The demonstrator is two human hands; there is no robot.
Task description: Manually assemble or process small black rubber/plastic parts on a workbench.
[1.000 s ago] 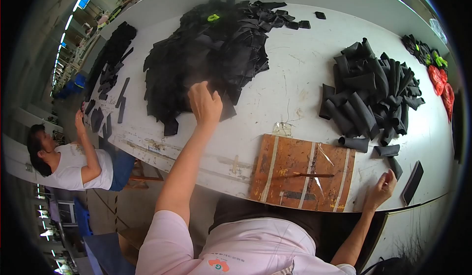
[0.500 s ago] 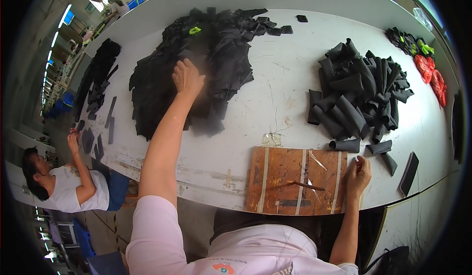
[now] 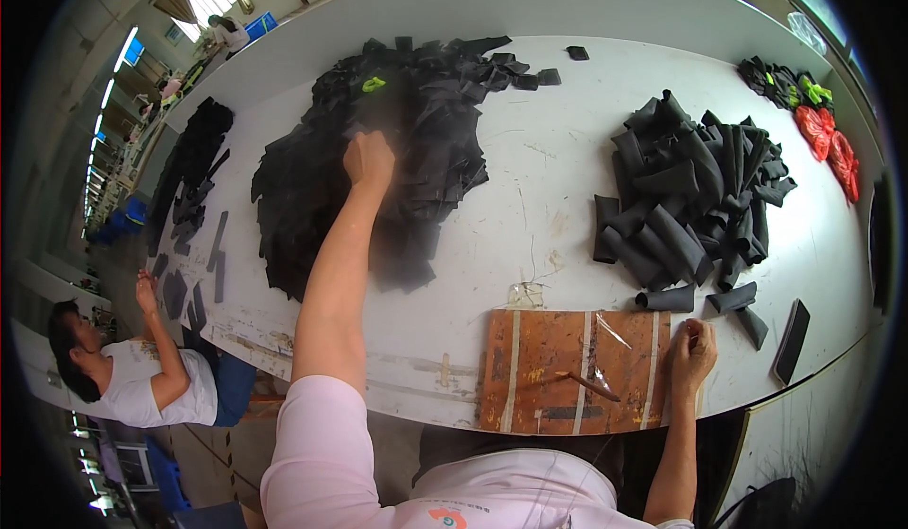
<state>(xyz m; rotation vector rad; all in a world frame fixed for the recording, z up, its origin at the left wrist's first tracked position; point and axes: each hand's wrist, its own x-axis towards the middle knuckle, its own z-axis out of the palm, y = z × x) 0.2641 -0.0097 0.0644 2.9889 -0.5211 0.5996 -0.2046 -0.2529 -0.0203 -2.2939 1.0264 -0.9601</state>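
My left hand reaches far out and rests on a big heap of flat black pieces, fingers closing on the pieces under it. My right hand lies on the right edge of a brown wooden board at the table's near edge, fingers curled; whether it holds anything I cannot tell. A thin stick-like tool lies on the board. To the right a pile of rolled black tubes sits on the white table.
A second, smaller heap of black strips lies at the table's left end, where another person in a white shirt works. Red and green items sit at the far right. A flat black slab lies near the right edge.
My left hand has stretched further into the black heap. My right hand has shifted slightly on the board's right edge.
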